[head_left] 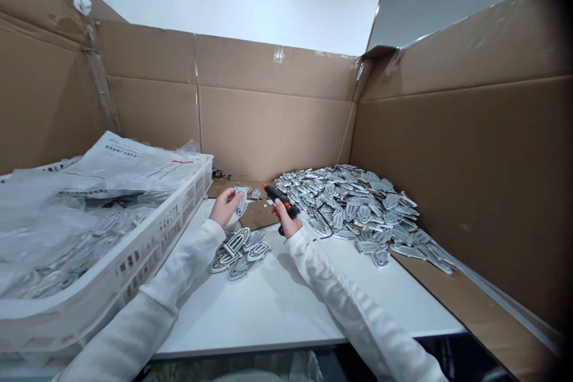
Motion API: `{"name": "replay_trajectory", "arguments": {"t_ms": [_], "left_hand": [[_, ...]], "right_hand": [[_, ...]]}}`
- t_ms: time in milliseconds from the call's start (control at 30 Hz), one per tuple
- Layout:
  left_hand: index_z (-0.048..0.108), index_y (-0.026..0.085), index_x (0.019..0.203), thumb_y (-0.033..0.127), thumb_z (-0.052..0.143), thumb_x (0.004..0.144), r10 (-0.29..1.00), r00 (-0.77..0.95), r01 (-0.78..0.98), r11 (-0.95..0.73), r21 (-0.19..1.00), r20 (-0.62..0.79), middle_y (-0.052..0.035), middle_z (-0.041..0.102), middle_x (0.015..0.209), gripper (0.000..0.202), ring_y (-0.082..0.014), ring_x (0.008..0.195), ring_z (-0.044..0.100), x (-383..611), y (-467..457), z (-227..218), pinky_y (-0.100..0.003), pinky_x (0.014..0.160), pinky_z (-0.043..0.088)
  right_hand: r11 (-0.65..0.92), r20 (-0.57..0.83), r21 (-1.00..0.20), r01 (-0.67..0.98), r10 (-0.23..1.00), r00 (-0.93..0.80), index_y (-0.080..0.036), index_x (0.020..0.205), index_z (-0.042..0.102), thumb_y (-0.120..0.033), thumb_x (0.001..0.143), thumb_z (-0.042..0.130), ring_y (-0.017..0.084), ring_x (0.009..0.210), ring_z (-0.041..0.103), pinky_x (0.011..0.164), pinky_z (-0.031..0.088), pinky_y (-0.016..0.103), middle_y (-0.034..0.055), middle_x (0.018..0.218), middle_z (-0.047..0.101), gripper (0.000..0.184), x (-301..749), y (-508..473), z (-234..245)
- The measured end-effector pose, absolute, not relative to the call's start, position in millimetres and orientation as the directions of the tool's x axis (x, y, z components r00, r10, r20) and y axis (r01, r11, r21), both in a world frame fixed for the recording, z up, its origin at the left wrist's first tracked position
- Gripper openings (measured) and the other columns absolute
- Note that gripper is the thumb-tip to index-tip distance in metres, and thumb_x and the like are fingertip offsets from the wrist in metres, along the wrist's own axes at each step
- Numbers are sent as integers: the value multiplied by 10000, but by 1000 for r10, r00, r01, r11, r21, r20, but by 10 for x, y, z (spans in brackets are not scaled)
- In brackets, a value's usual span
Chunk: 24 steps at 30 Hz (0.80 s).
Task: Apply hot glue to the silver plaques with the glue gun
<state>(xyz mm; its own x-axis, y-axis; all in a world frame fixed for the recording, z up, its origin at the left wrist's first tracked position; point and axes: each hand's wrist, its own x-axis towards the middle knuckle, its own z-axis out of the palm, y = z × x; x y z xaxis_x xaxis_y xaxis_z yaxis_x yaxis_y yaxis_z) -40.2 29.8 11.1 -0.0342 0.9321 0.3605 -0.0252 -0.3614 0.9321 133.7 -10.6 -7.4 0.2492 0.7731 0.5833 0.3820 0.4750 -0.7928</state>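
Note:
My right hand (289,219) is closed around a black and orange glue gun (276,195), whose orange nozzle points up and to the left. Pinched in my left hand (225,206) is a flat grey arch-shaped piece (242,200), held just left of the nozzle. Nozzle and piece look apart. Beneath my left hand, a small pile of similar pieces (239,252) lies on the white table (286,304); some show a dark patterned face. Behind the glue gun, a brown cardboard sheet (258,215) rests on the table.
A large heap of grey pieces (353,203) covers the back right. On the left stands a white plastic basket (179,206) holding clear bags and a printed white bag (134,164). Tall cardboard walls (277,119) enclose the table on three sides. A black cord (326,224) lies beside the heap.

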Motion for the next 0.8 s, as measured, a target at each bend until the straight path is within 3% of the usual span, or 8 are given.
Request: {"name": "replay_trajectory", "arguments": {"t_ms": [67, 167, 400, 600, 800], "left_hand": [[503, 165, 776, 349, 609, 656, 969, 56, -141, -231, 963, 241, -11, 595, 709, 244, -128, 595, 558, -382, 265, 126, -227, 540, 448], [461, 173, 856, 313, 582, 696, 983, 118, -177, -117, 977, 139, -26, 617, 750, 245, -132, 549, 591, -349, 197, 155, -272, 549, 485], [433, 168, 797, 221, 567, 712, 986, 151, -142, -54, 988, 75, 6, 589, 630, 167, -162, 486, 601, -285, 87, 213, -351, 539, 513], [436, 171, 813, 267, 626, 673, 968, 237, -148, -48, 988, 82, -7, 600, 625, 255, -198, 522, 620, -267, 48, 234, -336, 514, 514], [431, 172, 800, 254, 605, 694, 965, 243, -146, -63, 987, 97, -3, 597, 617, 219, -207, 539, 626, -270, 66, 222, -347, 510, 517]], "right_hand": [[530, 611, -774, 346, 770, 185, -157, 648, 563, -524, 729, 422, 145, 535, 517, 522, 399, 254, 31, 567, 573, 401, 1271, -163, -58], [579, 651, -711, 399, 756, 64, -167, 615, 529, -486, 732, 433, 135, 526, 489, 527, 383, 247, 17, 546, 547, 353, 1217, -258, -35], [565, 662, -655, 501, 749, 21, -194, 537, 415, -462, 732, 422, 110, 470, 375, 486, 312, 233, -25, 482, 410, 332, 1203, -306, -32], [574, 658, -687, 447, 752, 46, -192, 551, 420, -460, 742, 413, 114, 471, 385, 487, 312, 233, -24, 480, 419, 329, 1224, -267, -53], [577, 664, -669, 469, 747, 28, -192, 551, 408, -438, 754, 419, 111, 471, 380, 482, 303, 227, -30, 480, 404, 320, 1249, -251, -70]]}}
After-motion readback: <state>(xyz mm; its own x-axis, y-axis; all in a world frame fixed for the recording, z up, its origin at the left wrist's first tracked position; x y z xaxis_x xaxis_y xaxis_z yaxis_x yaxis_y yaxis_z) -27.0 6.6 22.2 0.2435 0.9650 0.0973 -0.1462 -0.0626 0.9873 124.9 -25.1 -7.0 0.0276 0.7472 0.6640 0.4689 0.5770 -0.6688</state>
